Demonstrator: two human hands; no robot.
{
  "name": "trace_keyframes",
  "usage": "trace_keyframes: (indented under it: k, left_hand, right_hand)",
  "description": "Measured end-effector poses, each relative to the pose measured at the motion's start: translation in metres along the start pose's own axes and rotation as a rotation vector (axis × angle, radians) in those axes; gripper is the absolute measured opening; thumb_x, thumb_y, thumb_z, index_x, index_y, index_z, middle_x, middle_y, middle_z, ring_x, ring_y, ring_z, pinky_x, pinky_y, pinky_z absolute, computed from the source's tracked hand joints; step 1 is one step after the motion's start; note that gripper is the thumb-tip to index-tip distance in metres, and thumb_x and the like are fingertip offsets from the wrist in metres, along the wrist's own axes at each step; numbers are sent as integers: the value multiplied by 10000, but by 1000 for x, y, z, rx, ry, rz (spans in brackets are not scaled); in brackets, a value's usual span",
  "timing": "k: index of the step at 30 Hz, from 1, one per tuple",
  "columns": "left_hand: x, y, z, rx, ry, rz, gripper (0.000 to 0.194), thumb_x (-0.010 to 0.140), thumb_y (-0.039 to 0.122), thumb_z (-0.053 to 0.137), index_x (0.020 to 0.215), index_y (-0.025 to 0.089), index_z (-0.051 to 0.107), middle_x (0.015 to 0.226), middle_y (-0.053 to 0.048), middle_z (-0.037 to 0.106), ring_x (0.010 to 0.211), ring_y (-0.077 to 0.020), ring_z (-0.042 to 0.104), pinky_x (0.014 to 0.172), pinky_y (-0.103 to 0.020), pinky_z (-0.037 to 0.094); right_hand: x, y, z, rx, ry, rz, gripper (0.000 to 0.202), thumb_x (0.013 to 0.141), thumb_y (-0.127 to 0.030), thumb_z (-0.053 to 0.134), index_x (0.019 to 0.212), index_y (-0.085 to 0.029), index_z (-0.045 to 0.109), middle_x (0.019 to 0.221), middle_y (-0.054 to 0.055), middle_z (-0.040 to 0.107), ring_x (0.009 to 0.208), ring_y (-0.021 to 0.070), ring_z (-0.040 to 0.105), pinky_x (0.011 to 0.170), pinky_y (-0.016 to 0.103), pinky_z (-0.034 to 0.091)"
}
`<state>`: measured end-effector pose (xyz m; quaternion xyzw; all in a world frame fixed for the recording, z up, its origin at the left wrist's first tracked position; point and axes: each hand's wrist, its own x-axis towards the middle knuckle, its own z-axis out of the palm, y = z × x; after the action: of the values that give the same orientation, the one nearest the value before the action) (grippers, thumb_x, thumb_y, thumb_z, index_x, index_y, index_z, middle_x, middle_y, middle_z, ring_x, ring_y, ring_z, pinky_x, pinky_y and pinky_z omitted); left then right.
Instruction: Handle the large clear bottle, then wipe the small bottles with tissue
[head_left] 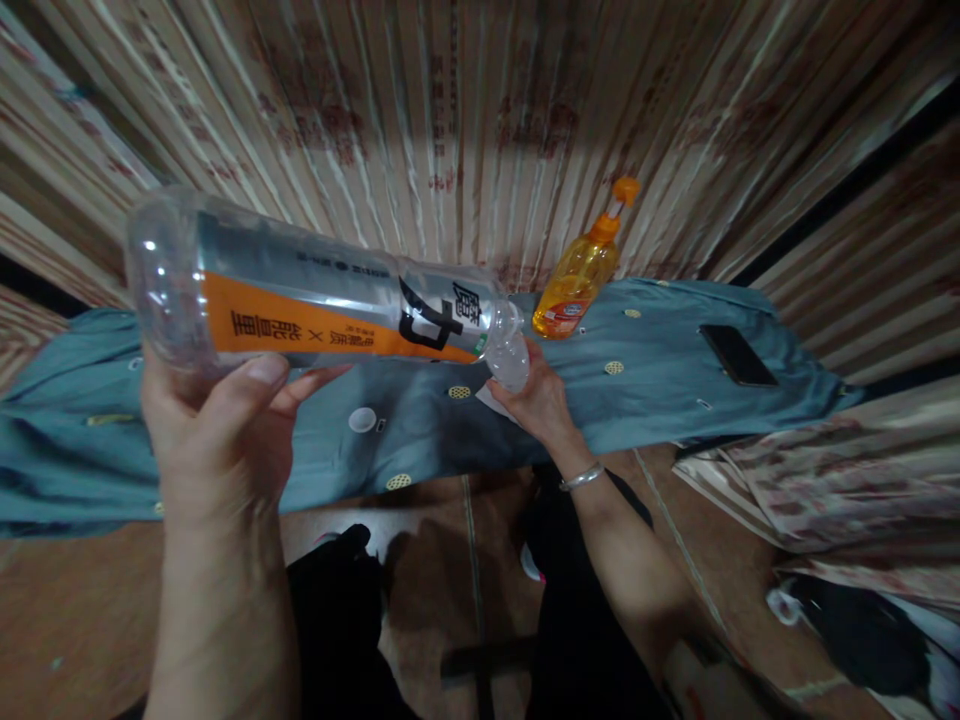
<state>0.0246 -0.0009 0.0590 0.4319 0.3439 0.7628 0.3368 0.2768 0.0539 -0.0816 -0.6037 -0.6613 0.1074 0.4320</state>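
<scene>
A large clear plastic bottle (322,290) with a silver and orange label is held on its side above the cloth-covered table. My left hand (225,410) grips it from below near its base, thumb on the near side. At the bottle's neck end, my right hand (536,395), with a silver bangle on the wrist, holds a small clear plastic piece (508,360) against or just in front of the neck; whether they touch is unclear. Below the right fingers a white flat item (499,405) shows partly. An orange pump bottle (576,285) stands behind my right hand.
The narrow table has a teal patterned cloth (420,430). A black phone (739,355) lies at its right part. Pleated curtains (465,130) hang behind. My legs are below the near edge, and a dark bag-like item (855,630) lies at lower right.
</scene>
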Motion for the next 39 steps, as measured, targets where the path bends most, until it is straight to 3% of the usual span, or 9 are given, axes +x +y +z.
trace_keyframes:
  k: [6,25,33,39]
  left_hand:
    - [0,0,-2,26,-23,-4,422,540,133,790,913,301,687,959,22,723,847,-212,726,663,-421,705]
    - [5,3,5,-27,51,-25,426,408,92,725,792,271,671,785,51,735,719,-220,722,578,-444,694]
    - [7,3,7,-29,39,-20,690,421,93,705,1066,338,683,800,49,746,669,-214,711,534,-428,684]
    - [6,2,6,-39,27,-2,449,425,90,721,832,276,689,820,38,734,719,-217,722,561,-414,683]
  right_hand:
    - [0,-3,-1,19,-5,18,750,723,-333,779,1390,-160,482,1278,170,701,1155,340,690,987,500,563]
    - [1,-5,-1,-15,-6,25,770,708,-325,799,1375,-94,490,1259,202,705,1125,351,705,966,496,572]
    - [0,2,3,-5,16,-28,758,723,-337,783,1384,-134,471,1266,188,703,1137,345,696,967,500,569]
    - [0,4,4,-22,4,-29,777,736,-344,774,1405,-118,449,1292,201,683,1165,350,680,986,502,562]
